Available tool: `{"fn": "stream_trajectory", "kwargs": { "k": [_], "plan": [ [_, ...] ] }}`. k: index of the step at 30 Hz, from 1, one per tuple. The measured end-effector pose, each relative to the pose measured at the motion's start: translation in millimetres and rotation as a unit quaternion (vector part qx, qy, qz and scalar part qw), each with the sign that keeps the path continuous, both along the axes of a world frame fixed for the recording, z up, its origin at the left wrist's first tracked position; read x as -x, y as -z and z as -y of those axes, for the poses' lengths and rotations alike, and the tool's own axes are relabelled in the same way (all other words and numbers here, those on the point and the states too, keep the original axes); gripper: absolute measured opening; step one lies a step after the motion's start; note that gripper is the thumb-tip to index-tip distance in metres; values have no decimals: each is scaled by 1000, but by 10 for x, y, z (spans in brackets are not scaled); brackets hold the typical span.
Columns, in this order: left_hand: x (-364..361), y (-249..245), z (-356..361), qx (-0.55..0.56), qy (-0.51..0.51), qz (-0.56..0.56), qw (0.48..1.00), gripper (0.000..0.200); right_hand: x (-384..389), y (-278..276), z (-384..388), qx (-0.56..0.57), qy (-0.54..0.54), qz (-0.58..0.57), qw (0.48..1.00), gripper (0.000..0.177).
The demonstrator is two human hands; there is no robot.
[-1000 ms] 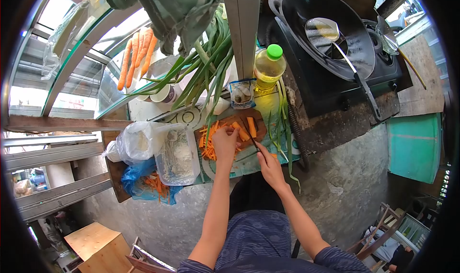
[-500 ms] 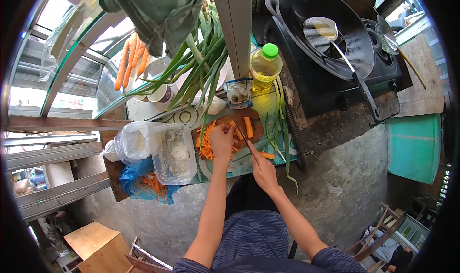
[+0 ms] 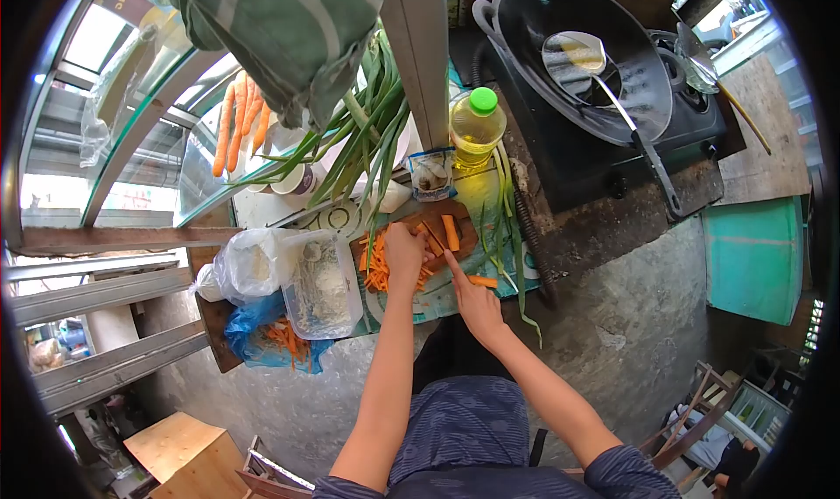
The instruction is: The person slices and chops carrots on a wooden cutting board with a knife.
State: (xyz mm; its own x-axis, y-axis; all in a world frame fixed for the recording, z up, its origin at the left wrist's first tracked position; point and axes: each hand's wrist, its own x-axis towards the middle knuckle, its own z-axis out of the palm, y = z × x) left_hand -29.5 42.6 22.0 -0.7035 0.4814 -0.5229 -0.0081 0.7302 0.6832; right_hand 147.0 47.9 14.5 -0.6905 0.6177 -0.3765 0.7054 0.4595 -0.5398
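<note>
My left hand [image 3: 404, 256] is closed, its fingertips pressing a piece of carrot [image 3: 423, 233] on the wooden cutting board [image 3: 467, 228]. In my right hand [image 3: 477, 308] is a knife [image 3: 434, 239], its blade angled across the board close to my left fingertips. Thin carrot sticks [image 3: 376, 271] lie heaped at the board's left side, partly behind my left hand. A thicker carrot chunk [image 3: 451, 233] rests to the right of the blade. Another carrot piece [image 3: 482, 281] lies just above my right hand, off the board.
Left of the board stand a plastic tub of white powder [image 3: 322, 302] and a blue bag [image 3: 254, 328] with carrot scraps. Behind are a small packet [image 3: 432, 177], an oil bottle [image 3: 477, 127] and green onions [image 3: 367, 114]. A wok [image 3: 525, 52] sits on the stove [image 3: 577, 179] at right.
The view has shifted slightly. Both hands stay at the board, and my right hand with the knife has moved a little toward the left.
</note>
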Motion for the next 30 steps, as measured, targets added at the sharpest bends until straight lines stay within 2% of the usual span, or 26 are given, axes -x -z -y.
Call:
{"fn": "stream_trajectory", "kwargs": {
  "k": [9, 12, 15, 18, 21, 24, 26, 27, 30],
  "plan": [
    [56, 38, 7, -3, -5, 39, 999, 11, 42, 111, 37, -102, -15, 1, 995, 69],
    [22, 84, 2, -3, -9, 36, 999, 12, 42, 129, 32, -89, -17, 5, 996, 67],
    [8, 136, 21, 0, 2, 22, 1000, 15, 36, 136, -50, 16, -4, -9, 1000, 65],
    [4, 312, 32, 3, -9, 18, 1000, 17, -67, 439, -23, 51, 13, -152, 987, 59],
    [22, 295, 35, 12, -15, 12, 1000, 17, -215, -116, 69, 99, 3, -17, 995, 55],
    [-14, 265, 60, -9, 4, -11, 1000, 17, -161, -223, 63, 137, 58, -25, 989, 50],
    [25, 547, 42, 16, 24, -43, 999, 18, -161, 144, 37, 20, 51, -130, 990, 48],
    [43, 614, 28, 16, 23, -49, 998, 18, -121, 144, 23, -38, 47, -183, 981, 47],
    [40, 804, 55, 18, 21, -60, 998, 18, -85, 53, -82, 22, 44, -109, 993, 44]
  ]
}}
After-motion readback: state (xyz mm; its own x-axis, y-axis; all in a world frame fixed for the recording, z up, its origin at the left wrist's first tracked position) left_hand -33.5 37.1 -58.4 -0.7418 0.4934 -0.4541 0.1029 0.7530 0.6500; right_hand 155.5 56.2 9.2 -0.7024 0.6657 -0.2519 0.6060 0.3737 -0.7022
